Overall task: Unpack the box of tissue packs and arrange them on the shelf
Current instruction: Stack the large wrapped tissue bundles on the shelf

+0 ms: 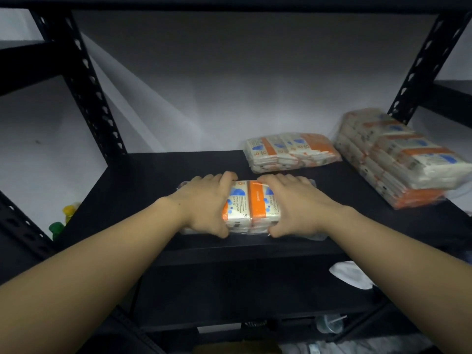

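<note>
— Head view, what fills it?

— Mostly the black shelf (143,175) in front of me, a dark board between slotted black uprights, with a pale wall behind it.

— And what lies on it?

— At the far right sits the tall stack of tissue packs (398,159), wrapped in clear film, orange and white with blue spots. Just to its left, near the back edge, lies a flat bundle of packs (291,152), apart from the stack by a narrow gap.

— Where is the one you are working with?

— The tissue pack bundle (251,206) rests near the front edge of the shelf, left of the other two and well apart from them. It lies flat, print facing up.

— Your hands?

— Both are on it. My left hand (204,203) grips its left end, fingers curled over the far edge and thumb against the near edge. My right hand (296,204) clasps the right end the same way.

— Anything smaller?

— Low at the left, beyond the shelf, a yellow bottle cap (69,210) and a green bottle cap (55,228), both blurred.
</note>
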The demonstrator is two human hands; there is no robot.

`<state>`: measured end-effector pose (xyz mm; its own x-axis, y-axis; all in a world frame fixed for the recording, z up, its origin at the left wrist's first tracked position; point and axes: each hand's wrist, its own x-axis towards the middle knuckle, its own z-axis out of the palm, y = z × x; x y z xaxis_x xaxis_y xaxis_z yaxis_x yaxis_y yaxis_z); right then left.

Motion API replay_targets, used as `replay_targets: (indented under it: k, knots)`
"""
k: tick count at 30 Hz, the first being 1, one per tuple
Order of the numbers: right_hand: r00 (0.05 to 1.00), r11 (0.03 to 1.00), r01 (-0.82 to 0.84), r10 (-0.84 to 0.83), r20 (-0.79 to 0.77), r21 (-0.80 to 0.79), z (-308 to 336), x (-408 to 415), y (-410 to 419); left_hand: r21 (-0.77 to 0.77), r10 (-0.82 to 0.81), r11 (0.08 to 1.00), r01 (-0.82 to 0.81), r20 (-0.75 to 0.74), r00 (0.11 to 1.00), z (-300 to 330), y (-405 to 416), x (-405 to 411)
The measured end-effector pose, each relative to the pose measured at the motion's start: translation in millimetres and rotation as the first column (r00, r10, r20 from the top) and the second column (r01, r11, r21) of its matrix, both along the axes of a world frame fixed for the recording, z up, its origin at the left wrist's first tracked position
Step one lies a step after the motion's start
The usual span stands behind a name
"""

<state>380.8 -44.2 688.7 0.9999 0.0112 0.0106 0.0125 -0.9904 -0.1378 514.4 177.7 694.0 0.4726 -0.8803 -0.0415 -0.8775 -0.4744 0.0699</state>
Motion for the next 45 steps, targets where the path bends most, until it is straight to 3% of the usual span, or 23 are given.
replay_targets:
  k: [3,9,13,18,27,31,36,45]
  knots:
    - [1.000,0.999,0.013,-0.014,0.015,0.041,2,-9,3,-0.033,-0.010,0.999,0.009,-0.036,0.999,-1,6,-3]
    - [0.999,0.999,-0.023,0.022,0.040,0.024,-3,-19,-4,-0.033,-0.053,0.998,0.046,-0.245,0.968,2,19,13]
    - [0.999,0.997,0.028,-0.031,0.037,0.078,-16,-25,-14,-0.073,-0.056,0.997,0.041,-0.220,0.974,-4,28,16]
    - [0.986,0.993,0.002,-0.023,0.167,0.120,-25,-40,-13,-0.282,-0.070,0.959,0.011,-0.201,0.977,-24,49,14]
    - [0.959,0.961,0.058,-0.129,0.254,0.270,-44,-61,-21,-0.423,0.059,0.894,-0.149,-0.218,0.974,-46,89,5]
    - [0.925,0.933,0.140,-0.242,0.292,0.331,-49,-67,-12,-0.458,0.173,0.865,-0.206,-0.114,0.978,-52,94,-2]
    - [0.910,0.856,0.194,-0.339,0.238,0.480,-51,-78,-11,-0.428,0.126,0.866,-0.258,-0.312,0.942,-56,105,-3]
    - [0.797,0.737,0.165,-0.491,0.352,0.655,-46,-87,-17,-0.468,0.027,0.835,-0.289,-0.489,0.872,-23,84,17]
